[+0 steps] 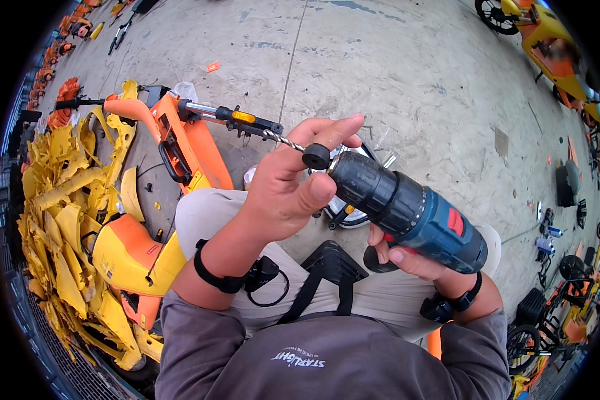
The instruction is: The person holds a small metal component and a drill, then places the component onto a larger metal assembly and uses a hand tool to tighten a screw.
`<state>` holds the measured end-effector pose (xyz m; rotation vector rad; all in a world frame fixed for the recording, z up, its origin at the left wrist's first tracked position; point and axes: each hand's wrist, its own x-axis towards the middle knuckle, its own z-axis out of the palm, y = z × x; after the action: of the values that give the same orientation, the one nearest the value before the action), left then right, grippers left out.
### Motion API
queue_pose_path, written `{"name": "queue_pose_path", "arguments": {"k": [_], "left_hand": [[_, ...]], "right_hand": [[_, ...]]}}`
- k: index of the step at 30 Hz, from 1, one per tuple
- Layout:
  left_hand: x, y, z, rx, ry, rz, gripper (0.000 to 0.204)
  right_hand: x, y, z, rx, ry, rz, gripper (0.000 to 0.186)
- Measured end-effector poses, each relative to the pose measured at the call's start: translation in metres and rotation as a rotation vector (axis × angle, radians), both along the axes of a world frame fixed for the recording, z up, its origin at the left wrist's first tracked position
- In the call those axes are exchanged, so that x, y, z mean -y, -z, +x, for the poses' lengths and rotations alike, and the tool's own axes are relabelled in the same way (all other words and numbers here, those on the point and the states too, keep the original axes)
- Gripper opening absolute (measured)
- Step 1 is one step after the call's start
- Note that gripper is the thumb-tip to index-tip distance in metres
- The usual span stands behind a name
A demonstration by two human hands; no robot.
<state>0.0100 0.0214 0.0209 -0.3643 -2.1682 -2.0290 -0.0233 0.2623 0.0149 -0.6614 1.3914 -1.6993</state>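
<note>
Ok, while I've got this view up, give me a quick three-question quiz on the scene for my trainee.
1. Multiple choice: which of the person's hands grips the cordless drill? A) left B) right
2. True or false: the pile of yellow panels lies on the person's right.
3. Fill in the blank: in the picture, the drill's spiral bit points to the upper ____.

Key:
1. B, the right hand.
2. False; the pile of yellow panels lies on the person's left.
3. left
</note>
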Motion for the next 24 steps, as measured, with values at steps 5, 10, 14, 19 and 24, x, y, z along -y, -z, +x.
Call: {"name": "queue_pose_path", "arguments": {"k": [5,10,14,19,24], "left_hand": [[-0.001,0.003,0.000,-0.025,0.022,0.164,0.066],[0.003,0.005,0.000,0.001,0.073,0.125,0.064],[-0.007,0.003,0.004,-0.016,-0.009,0.321,0.052],[-0.009,0.006,0.007,0.007,-0.149,0.418,0.053],[0.033,0.004,-0.008,-0.018,-0.222,0.851,0.049]], "right_hand": [[-0.003,0.001,-0.001,-0.069,-0.051,0.037,0.034],[-0.003,0.004,-0.002,0.104,-0.051,-0.041,0.039],[0.001,-0.007,-0.005,0.194,-0.061,-0.157,0.026],[0.000,-0.011,-0.009,0.206,-0.057,-0.147,0.032],[-0.016,0.004,-0.009,0.200,0.046,-0.178,0.055]]}}
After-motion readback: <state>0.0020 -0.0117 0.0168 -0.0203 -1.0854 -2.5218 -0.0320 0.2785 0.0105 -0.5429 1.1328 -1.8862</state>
